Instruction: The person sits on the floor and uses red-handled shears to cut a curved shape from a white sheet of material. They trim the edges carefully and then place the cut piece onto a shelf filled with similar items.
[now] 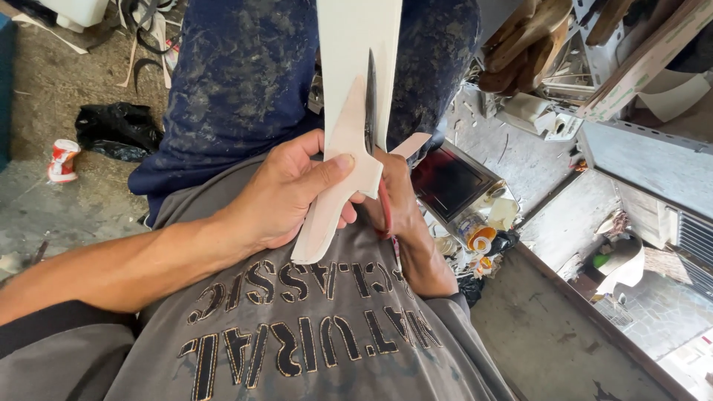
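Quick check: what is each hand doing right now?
Left hand: closed on the pale sheet.
Right hand: mostly hidden behind the sheet, closed on the scissors.

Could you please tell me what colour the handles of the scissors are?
Red, seen in the head view: the scissors' handles show behind the right hand.

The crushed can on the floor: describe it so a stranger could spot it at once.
Start at the person's left hand gripping the pale sheet, then go far left across the concrete floor. Below the black plastic bag lies the crushed can, the only red-and-white thing there.
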